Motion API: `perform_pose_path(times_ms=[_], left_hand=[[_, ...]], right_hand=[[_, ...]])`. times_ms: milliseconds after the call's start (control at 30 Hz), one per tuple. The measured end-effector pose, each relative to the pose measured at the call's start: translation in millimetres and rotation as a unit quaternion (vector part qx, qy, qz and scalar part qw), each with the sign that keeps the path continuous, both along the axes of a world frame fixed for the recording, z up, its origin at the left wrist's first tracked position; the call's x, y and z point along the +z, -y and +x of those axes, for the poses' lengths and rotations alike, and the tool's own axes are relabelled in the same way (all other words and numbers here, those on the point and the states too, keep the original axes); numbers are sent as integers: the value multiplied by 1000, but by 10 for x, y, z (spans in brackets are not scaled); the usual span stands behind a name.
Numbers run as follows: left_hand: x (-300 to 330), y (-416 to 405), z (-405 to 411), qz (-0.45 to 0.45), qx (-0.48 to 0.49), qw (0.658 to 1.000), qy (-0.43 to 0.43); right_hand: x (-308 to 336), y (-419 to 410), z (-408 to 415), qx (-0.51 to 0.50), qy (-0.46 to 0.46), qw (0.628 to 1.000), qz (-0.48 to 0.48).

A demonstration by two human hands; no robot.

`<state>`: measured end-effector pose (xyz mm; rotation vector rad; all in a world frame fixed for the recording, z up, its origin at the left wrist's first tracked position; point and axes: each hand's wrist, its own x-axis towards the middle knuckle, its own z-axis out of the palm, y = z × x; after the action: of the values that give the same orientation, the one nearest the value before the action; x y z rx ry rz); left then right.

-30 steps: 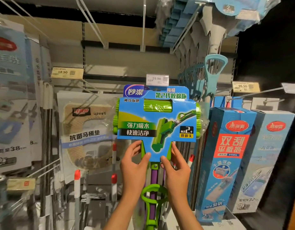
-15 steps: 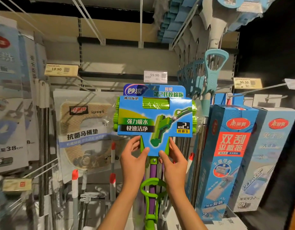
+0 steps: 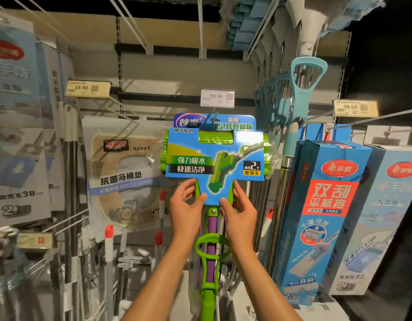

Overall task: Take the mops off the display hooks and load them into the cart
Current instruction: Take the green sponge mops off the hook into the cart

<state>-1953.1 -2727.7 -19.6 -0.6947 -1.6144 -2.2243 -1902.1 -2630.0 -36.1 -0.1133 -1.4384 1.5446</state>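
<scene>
A green sponge mop [image 3: 214, 158] in a blue card sleeve hangs upright at the centre of the display, a second like it right behind. Its green and purple handle [image 3: 209, 256] runs down between my forearms. My left hand [image 3: 187, 208] pinches the left side of the sleeve's narrow lower neck. My right hand [image 3: 238, 209] pinches the right side of that neck. The top of the card sits just under the display hook with the 59.90 price tag [image 3: 217, 97]. No cart is in view.
Teal-handled mops [image 3: 302, 93] hang in a row to the right. Boxed flat mops [image 3: 321, 214] stand at the right. A packaged toilet seat pad [image 3: 124, 172] hangs at the left, with more boxed mops [image 3: 17, 126] and red-tipped poles beside it. Bare wire hooks jut out overhead.
The mop and both hands sit slightly lower than a second ago. My grip on the sleeve's neck is the same.
</scene>
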Motion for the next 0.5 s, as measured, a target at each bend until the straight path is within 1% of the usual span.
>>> perform_pose_path(times_ms=[233,500], left_hand=[[32,-81,-110,8,-6,1000,5],[-6,-315,-581,-1,-11,1000,11]], right_hand=[[29,-76,-158,9,-1,1000,-1],[0,-289,-580,-7,12,1000,-1]])
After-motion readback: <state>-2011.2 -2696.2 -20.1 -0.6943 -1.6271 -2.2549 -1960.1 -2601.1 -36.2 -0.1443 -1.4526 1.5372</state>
